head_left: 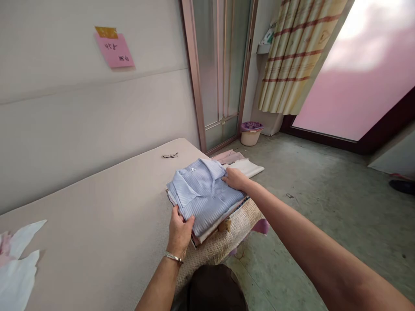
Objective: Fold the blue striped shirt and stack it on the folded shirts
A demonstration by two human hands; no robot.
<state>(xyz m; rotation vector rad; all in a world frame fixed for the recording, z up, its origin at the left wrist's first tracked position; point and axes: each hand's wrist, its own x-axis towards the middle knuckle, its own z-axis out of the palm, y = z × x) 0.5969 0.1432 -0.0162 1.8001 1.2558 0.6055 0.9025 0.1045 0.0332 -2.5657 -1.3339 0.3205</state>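
A folded light-blue striped shirt lies collar up on a small stack of folded clothes at the edge of the bed. My left hand grips the shirt's near left edge, thumb on top and fingers along the side. A bracelet circles that wrist. At the far right, my right hand has its fingers curled on the shirt beside the collar. Just past it, white and pink folded cloth sticks out beyond the stack.
Eyeglasses rest on the bed near the wall. White and pink cloth lies at far left. A lidless bin stands by the sliding glass door. The bed's edge drops to the green floor; a dark shoe is at right.
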